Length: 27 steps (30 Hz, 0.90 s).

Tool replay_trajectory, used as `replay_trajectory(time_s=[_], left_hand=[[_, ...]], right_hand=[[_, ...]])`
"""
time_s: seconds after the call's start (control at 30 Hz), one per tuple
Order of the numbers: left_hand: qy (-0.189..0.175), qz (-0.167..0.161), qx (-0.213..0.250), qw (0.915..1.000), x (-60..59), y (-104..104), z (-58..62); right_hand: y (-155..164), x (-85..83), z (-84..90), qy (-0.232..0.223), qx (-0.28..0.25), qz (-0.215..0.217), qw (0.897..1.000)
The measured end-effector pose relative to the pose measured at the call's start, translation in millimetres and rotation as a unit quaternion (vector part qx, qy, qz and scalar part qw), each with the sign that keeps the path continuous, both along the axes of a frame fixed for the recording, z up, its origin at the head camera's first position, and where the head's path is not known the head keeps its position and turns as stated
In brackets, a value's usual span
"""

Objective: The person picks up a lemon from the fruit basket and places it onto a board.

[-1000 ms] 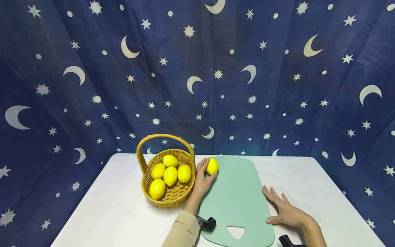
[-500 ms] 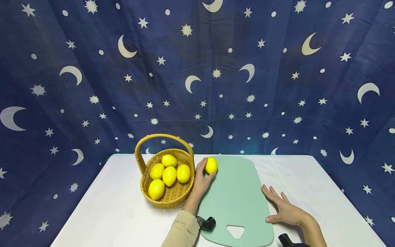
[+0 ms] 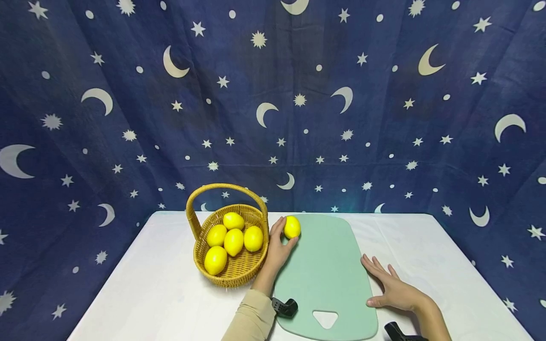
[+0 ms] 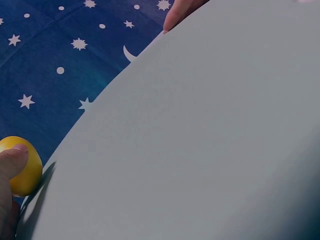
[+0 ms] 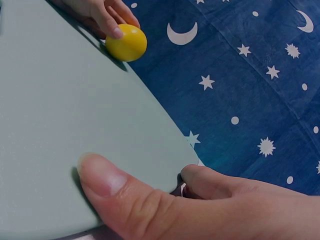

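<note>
At the far left corner of a pale green cutting board [image 3: 324, 270], my left hand [image 3: 278, 248] holds a yellow lemon [image 3: 293, 227] between thumb and fingers. The left wrist view catches the lemon [image 4: 31, 172] at its left edge, with the thumb over it. Across the board, my right hand [image 3: 396, 290] rests at the right edge with its fingers extended and spread. From the right wrist, its thumb [image 5: 107, 177] lies on the board's surface [image 5: 75, 110], and a finger is at the edge. The board's near end has a triangular cut-out.
Left of the board stands a wicker basket [image 3: 230, 282] with a tall arched handle [image 3: 226, 186] and several lemons inside. Its right rim is close to my left wrist. A white cloth [image 3: 162, 284] covers the table; a dark blue star-and-moon curtain [image 3: 239, 123] hangs behind it.
</note>
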<state>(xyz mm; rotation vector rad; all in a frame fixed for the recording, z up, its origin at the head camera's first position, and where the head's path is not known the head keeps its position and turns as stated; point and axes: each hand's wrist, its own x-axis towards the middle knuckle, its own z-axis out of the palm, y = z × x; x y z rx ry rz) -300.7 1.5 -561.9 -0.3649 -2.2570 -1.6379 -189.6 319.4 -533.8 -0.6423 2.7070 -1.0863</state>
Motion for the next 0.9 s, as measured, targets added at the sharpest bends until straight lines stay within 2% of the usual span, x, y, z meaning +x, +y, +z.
replay_trajectory(time_s=[0.3,0.43,0.63,0.9], left_hand=[[-0.001,-0.008,0.014,0.9999,0.6,-1.3,0.2],[0.001,-0.008,0.001,1.0000,1.4,-1.3,0.9],[-0.019,-0.006,-0.003,0.9998,1.5,-1.1,0.1],[-0.012,-0.008,-0.007,0.9999,3.0,-1.2,3.6]], right_hand=[[-0.1,-2.0,-2.5,-0.002,-0.001,0.000,1.000],[0.2,-1.5,-2.5,-0.005,-0.003,-0.001,1.000],[0.5,-0.2,-2.3,0.003,-0.003,0.001,1.000],[-0.4,-0.5,-2.3,-0.003,-0.009,-0.004,1.000]])
